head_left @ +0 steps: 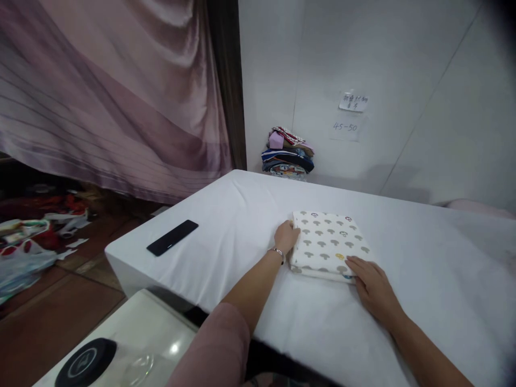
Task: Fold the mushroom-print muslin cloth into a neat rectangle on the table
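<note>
A folded white cloth (328, 242) printed with grey mushrooms and a few coloured ones lies on the white-covered table (242, 236). At its left edge, my left hand (286, 236) is closed, with the fingers curled round the folded layers. My right hand (373, 282) holds the near right corner, fingers on top and thumb at the front edge. The undersides of both grips are hidden.
A black phone (172, 237) lies on the table's left part. Folded clothes (288, 153) are stacked beyond the far edge, by the wall. A pale stand (149, 336) with a round black object (86, 363) is at the lower left. A pink curtain (161, 97) hangs behind.
</note>
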Tool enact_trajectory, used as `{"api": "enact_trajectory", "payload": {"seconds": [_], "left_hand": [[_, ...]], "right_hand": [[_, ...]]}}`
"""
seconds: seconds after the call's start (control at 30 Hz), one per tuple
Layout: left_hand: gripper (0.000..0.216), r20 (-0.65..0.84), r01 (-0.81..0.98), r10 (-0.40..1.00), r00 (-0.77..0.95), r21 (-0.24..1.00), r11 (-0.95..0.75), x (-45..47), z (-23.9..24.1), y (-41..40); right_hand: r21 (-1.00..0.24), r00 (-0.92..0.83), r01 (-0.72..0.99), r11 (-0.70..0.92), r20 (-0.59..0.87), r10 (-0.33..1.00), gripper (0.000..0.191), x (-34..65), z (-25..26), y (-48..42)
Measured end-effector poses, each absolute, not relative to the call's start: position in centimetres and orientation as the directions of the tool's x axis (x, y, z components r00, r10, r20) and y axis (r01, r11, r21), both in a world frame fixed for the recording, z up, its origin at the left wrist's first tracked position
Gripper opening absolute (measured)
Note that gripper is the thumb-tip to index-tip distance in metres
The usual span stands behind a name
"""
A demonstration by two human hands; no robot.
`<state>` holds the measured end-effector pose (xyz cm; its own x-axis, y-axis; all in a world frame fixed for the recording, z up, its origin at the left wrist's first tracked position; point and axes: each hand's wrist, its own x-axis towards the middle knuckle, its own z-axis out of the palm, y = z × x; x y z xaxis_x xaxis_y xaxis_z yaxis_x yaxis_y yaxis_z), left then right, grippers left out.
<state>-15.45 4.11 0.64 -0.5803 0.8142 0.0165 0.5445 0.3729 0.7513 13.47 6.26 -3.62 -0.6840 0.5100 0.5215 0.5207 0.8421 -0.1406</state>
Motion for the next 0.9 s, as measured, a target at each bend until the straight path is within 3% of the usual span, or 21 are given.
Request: {"api": "enact_trajectory", "payload": {"seconds": [0.13,0.23,0.37,0.63,0.9], "left_hand": [[0.013,0.082,0.585,0.798,-0.597,0.725,0.364,-15.3,0.1,4.3],[0.021,0.095,0.534,0.784,-0.614,0.781,0.324,-15.7,-0.4,4.6],[0.014,0.116,0.507,0.791,-0.601,0.82,0.265,-16.6,-0.6,5.4],[0.028,0.104,0.527,0.828,-0.551,0.813,0.248,-17.6,-0.6,7.6],[0.024,0.06,0.52,0.847,-0.528,0.811,0.266,-18.8,0.0,9.1]], "right_hand": [[-0.136,-0.685,0.511,0.849,0.533,0.498,0.06,13.5,-3.7,6.4],[-0.16,-0.684,0.506,0.848,0.525,0.507,0.06,13.6,-3.7,6.4],[-0.176,-0.685,0.509,0.843,0.511,0.52,0.061,13.6,-3.7,6.4],[-0.207,-0.686,0.493,0.845,0.506,0.524,0.062,13.6,-3.1,6.2],[-0.218,-0.669,0.501,0.837,0.516,0.535,0.055,13.5,-3.0,6.2]]}}
